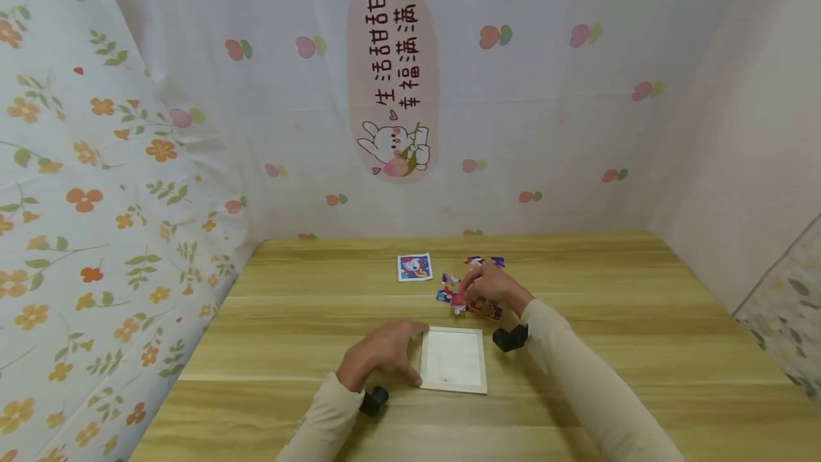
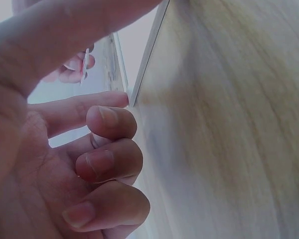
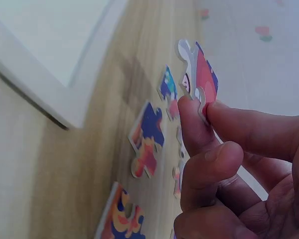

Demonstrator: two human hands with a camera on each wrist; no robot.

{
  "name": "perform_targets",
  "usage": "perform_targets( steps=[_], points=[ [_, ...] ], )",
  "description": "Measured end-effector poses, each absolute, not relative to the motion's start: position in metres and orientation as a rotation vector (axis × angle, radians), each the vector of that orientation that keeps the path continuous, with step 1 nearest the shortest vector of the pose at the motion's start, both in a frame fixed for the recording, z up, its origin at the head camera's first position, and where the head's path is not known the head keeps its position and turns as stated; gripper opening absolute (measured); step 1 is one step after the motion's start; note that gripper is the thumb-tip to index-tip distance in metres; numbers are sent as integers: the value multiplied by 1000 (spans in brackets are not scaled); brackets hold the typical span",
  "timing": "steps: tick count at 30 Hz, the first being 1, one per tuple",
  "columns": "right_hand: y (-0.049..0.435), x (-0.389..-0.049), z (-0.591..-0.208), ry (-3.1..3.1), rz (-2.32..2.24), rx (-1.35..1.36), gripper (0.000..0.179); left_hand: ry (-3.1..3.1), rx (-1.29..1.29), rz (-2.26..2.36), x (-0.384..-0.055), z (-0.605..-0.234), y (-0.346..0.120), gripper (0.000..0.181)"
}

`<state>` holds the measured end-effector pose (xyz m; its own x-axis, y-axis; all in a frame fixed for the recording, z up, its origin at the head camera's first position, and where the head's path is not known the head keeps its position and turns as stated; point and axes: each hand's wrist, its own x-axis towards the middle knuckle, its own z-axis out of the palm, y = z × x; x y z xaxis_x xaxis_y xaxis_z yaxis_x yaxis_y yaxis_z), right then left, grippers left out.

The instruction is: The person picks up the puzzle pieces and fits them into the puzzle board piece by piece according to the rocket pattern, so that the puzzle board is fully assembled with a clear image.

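Note:
A white square puzzle tray (image 1: pixel 453 388) with a raised rim lies on the table. My left hand (image 1: pixel 388 351) holds its left side, index finger at the far corner and thumb at the near one. The other fingers curl in beside it in the left wrist view. Between thumb and index finger, my right hand (image 1: pixel 492 285) pinches a jigsaw piece (image 3: pixel 205 82) with a pink and white print, raised above the table. Below that hand are several loose pieces, among them a purple and orange one (image 3: pixel 148 137) and a blue one (image 3: pixel 167 89).
A small square picture card (image 1: pixel 415 267) lies beyond the tray, left of the loose pieces. The wooden table (image 1: pixel 308 312) reaches back to a printed cloth (image 1: pixel 545 127). Another piece (image 3: pixel 120 214) sits near the bottom of the right wrist view.

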<state>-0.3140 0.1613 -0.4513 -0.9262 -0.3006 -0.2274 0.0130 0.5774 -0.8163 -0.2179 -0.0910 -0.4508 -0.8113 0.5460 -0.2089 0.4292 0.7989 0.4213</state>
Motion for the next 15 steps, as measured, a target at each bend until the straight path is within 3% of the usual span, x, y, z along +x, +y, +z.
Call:
perform_targets(
  steps=[15],
  points=[
    [139, -281, -455, 2445, -1245, -364, 6, 2653, 758, 539, -217, -450, -90, 90]
  ],
)
